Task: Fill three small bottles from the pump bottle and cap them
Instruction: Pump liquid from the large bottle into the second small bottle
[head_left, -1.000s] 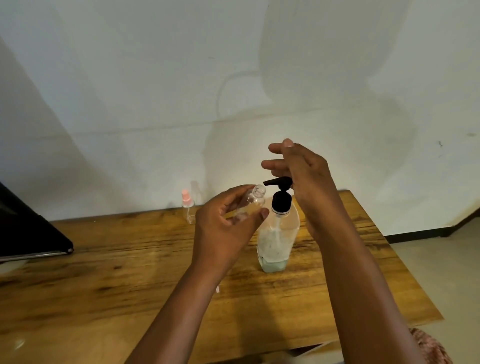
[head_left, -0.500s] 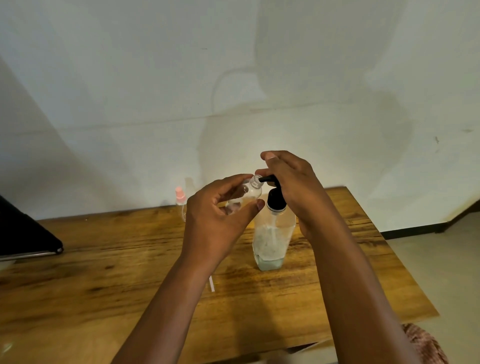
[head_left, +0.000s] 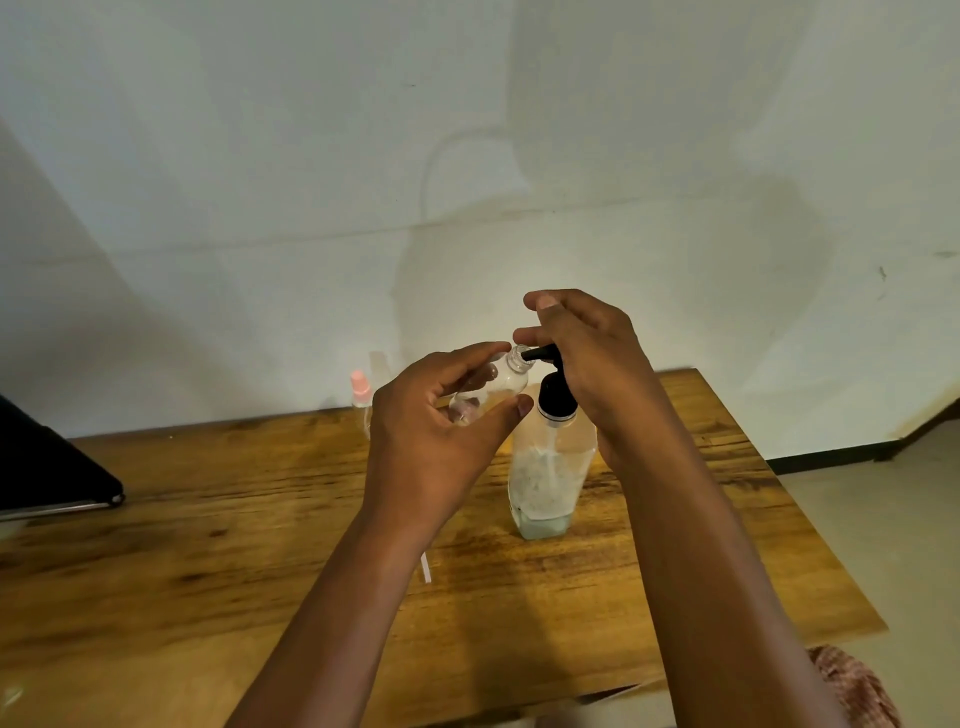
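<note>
While the thumb and curled fingers of the left hand (head_left: 436, 441) grip a small clear bottle (head_left: 493, 387), its open neck tilts up and to the right until the rim sits right at the tip of the black spout. The bottle is held in the air above the table, its body partly hidden behind the fingers; whether any liquid is inside it cannot be told. The right hand (head_left: 592, 358) rests on top of the black pump head (head_left: 553, 387), its fingers bent loosely forward over the spout, the topmost one lifted a little above the others; the palm hides the top of the pump, so how the fingers press it cannot be seen. The pump bottle (head_left: 548, 478) stands upright on the wooden table (head_left: 208, 545), clear-walled, with a shallow layer of pale liquid at the bottom and smears up its inner sides. Both bare forearms reach in from the near edge. Behind the left hand, near the far edge of the table, stands another small bottle with a pink cap (head_left: 359, 395), partly hidden. A thin white stick-like piece (head_left: 426, 567) lies on the wood just beside the left forearm. A dark flat object (head_left: 47, 467) juts in at the left edge. A pale wall (head_left: 260, 182) rises behind the table.
</note>
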